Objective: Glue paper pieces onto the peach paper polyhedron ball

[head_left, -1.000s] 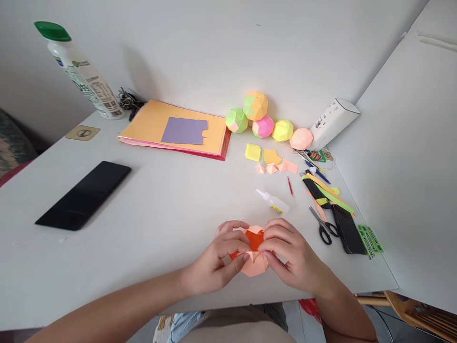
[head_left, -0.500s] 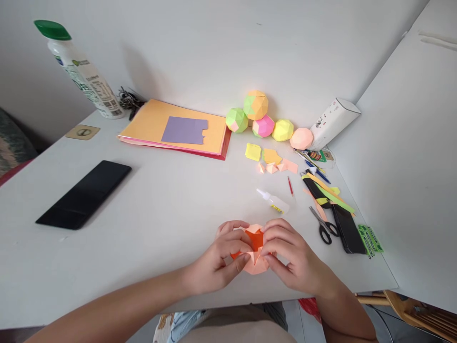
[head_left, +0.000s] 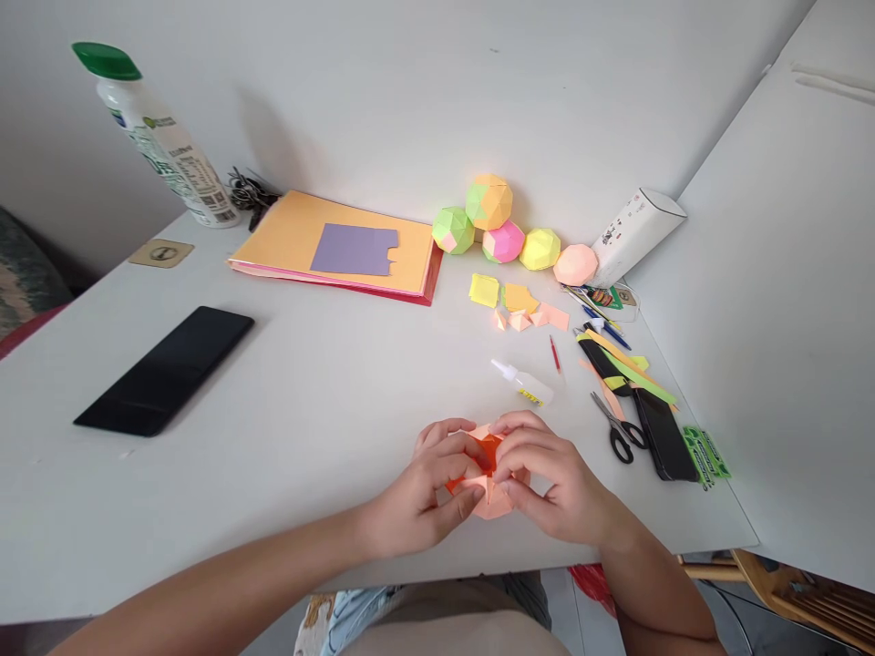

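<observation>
Near the table's front edge, a hollow folded-paper ball (head_left: pixel 493 506) in pale peach rests between my hands, its top open and its inside glowing orange. My left hand (head_left: pixel 427 487) grips the left side, thumb outside and fingers curled over the rim. On the other side, my right hand (head_left: pixel 557 483) pinches the right and upper rim, with its fingertips at the opening. My fingers cover much of the rim. Just beyond lies a white glue bottle (head_left: pixel 526 383), nozzle pointing left.
Finished paper balls (head_left: pixel 540 249) sit along the wall, with paper pieces (head_left: pixel 520 298) before them. Scissors (head_left: pixel 619 428), a phone (head_left: pixel 663 433) and paper strips (head_left: pixel 639 378) lie right. Left are a black tablet-like slab (head_left: pixel 168 374), a paper stack (head_left: pixel 273 237) and a tall bottle (head_left: pixel 164 146).
My right hand has shifted slightly left and up, its fingertips reaching further over the ball's opening. My left hand keeps its hold. The view has moved a little.
</observation>
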### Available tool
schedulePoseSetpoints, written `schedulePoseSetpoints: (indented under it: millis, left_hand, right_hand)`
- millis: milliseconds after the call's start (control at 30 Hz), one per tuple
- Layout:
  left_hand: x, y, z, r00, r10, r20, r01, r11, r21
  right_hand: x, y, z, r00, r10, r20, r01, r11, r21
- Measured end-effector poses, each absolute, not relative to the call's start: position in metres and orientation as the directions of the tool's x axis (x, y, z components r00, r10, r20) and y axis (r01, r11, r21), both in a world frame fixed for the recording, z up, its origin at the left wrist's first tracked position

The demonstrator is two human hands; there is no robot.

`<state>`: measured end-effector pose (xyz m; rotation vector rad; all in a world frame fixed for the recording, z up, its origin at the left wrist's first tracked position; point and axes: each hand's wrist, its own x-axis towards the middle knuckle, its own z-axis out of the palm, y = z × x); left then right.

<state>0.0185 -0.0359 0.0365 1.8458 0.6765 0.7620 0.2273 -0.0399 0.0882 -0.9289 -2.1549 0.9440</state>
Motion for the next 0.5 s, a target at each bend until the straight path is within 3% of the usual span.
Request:
schedulePoseSetpoints:
  millis: [500]
  left_hand:
    - [0.0219,-0.0372,0.0396,0.660,0.738,0.140,0.118,-0.286,0.951]
  right_hand:
    - [0.2199,-0.0399,0.0897,-0.546,0.804,0.235,0.329,0.464,-0.823]
